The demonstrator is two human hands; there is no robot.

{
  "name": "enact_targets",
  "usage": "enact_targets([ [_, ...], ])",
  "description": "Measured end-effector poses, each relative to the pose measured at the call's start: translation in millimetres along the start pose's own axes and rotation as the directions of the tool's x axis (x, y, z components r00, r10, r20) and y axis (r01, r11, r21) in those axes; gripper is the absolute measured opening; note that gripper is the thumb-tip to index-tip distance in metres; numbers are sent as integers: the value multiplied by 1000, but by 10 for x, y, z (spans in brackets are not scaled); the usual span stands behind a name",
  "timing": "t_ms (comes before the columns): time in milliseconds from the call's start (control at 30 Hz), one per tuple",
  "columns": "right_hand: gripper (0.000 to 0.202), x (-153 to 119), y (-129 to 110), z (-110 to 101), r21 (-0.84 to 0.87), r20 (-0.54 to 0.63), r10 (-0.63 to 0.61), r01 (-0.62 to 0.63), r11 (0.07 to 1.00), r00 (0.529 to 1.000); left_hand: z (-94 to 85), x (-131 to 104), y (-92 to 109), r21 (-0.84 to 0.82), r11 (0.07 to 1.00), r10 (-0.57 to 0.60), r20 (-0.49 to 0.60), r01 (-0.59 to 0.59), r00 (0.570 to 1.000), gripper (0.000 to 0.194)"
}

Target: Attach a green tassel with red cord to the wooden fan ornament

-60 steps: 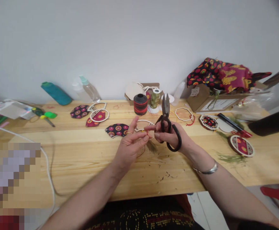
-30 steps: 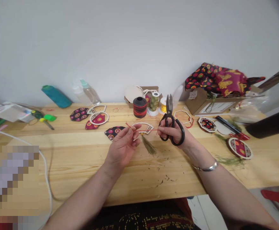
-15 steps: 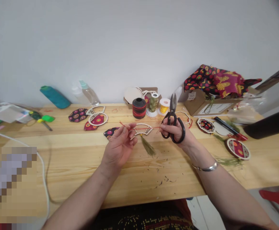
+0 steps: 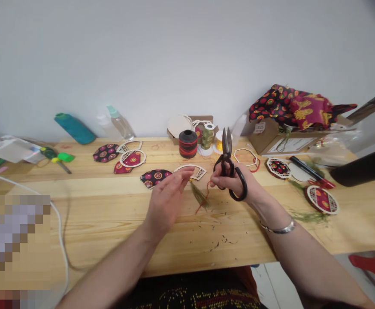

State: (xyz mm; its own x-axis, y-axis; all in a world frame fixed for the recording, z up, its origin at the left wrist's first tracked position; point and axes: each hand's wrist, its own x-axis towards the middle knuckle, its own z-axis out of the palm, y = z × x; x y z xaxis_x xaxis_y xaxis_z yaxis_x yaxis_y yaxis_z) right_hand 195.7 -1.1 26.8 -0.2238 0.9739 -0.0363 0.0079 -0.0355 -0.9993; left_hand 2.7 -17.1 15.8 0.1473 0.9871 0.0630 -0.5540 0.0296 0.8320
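Black-handled scissors point(image 4: 226, 146) point upward in my right hand point(image 4: 234, 180), whose fingers are wrapped round the handles. A short red cord point(image 4: 203, 206) dangles from the fingertips of the same hand. My left hand point(image 4: 168, 199) is raised over the table with its fingers stretched out, holding nothing. Just beyond it, a pale fan-shaped frame point(image 4: 201, 172) lies on the wood with a green tassel point(image 4: 199, 195) below it. Partly behind my left hand lies a dark patterned fan-shaped piece point(image 4: 155, 177).
Spools, including a red-and-black one point(image 4: 188, 145), stand near the wall. At the right are a cardboard box point(image 4: 264, 139) topped with fabric, round ornaments point(image 4: 322, 200) and a black cylinder point(image 4: 364, 165). A white cable point(image 4: 58, 223) crosses the left side.
My left hand has let go of the red cord and its fingers have straightened. The cord, before stretched between both hands, now hangs from my right hand, and the scissors have shifted slightly left.
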Motion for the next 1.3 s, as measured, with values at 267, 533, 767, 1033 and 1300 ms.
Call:
enact_targets([
  [267,12,-68,21,73,-162,101,-89,104,981,991,59,-78,-113,261,947,-218,97,186,971,31],
  [533,12,-69,109,57,-209,163,-114,147,967,980,60,-70,-160,417,877,-290,69,237,955,27],
  [767,9,-74,62,74,-275,181,-132,179,945,975,36,-89,-136,660,750,-124,87,36,988,10],
  [1033,8,-72,54,48,-331,194,-99,161,930,976,9,-79,-155,747,661,-41,135,-74,990,14],
  [1300,5,-26,22,-51,-517,132,-170,214,829,977,55,-58,-66,668,742,-66,-12,57,998,14],
])
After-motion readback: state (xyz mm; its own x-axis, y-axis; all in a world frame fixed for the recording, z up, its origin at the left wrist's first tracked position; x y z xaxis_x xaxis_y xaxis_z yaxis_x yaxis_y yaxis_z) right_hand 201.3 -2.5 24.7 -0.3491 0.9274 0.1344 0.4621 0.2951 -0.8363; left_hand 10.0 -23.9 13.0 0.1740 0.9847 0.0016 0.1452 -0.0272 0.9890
